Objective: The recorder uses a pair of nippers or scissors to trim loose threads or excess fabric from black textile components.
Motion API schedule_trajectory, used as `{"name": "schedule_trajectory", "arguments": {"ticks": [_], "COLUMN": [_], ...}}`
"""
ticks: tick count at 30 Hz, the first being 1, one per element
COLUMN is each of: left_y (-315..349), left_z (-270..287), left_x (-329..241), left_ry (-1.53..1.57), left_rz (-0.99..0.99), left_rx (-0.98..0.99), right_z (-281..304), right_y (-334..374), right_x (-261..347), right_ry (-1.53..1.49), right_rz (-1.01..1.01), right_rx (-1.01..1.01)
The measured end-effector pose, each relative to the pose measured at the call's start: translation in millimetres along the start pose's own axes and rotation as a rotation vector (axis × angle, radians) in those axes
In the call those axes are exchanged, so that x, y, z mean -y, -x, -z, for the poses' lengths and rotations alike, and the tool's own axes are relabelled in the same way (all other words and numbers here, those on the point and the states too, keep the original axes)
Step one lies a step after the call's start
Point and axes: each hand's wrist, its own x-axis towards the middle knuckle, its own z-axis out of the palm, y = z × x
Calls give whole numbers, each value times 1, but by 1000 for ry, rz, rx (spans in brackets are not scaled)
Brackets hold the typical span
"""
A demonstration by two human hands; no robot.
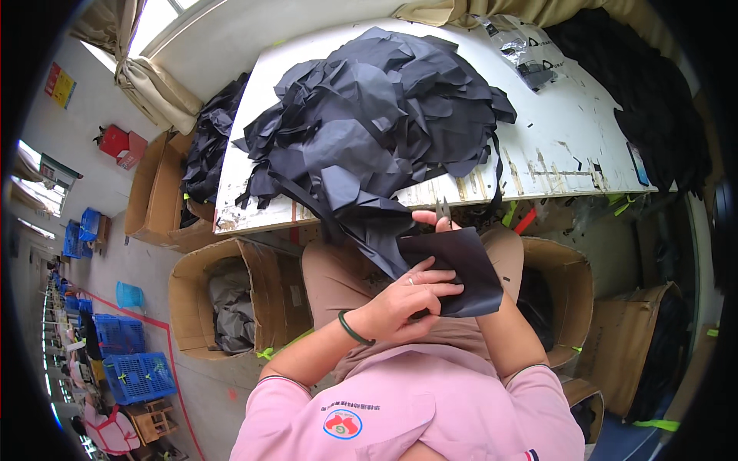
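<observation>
My left hand lies over a black fabric piece, its fingers spread and stretched across the cloth; a ring and a dark green bangle show on it. Beneath and beyond the cloth is my right hand, mostly covered, with only some fingertips showing. Between those fingers stick out the metal tips of small thread snips. The fabric piece hangs over my lap, close to the table's front edge. A large heap of black fabric pieces covers the table's middle, and part of it droops over the edge toward my hands.
The white table has a worn, stained front edge. A clear plastic bag and more black fabric lie at its right. Open cardboard boxes with fabric stand on both sides of my legs. Blue crates stand at far left.
</observation>
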Motion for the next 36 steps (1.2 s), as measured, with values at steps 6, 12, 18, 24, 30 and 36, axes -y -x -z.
{"name": "schedule_trajectory", "arguments": {"ticks": [6, 12, 18, 24, 30, 36], "left_y": [31, 87, 90, 79, 26, 6], "left_z": [-1, -19, -3, 46, 67, 20], "left_x": [8, 49, 108, 120, 80, 64], "left_ry": [250, 783, 1577, 1113, 457, 182], "left_rz": [236, 273, 750, 452, 399, 245], "left_rx": [89, -968, -904, -1217, -1093, -878], "right_z": [7, -3, -10, 32, 36, -39], "right_y": [26, 41, 48, 58, 32, 0], "right_x": [-28, -27, -25, -17, -35, -26], "right_ry": [329, 169, 63, 627, 1065, 492], "right_rz": [-97, 111, 49, -20, 513, 387], "right_rx": [-115, -82, 220, 93, -319, -217]}}
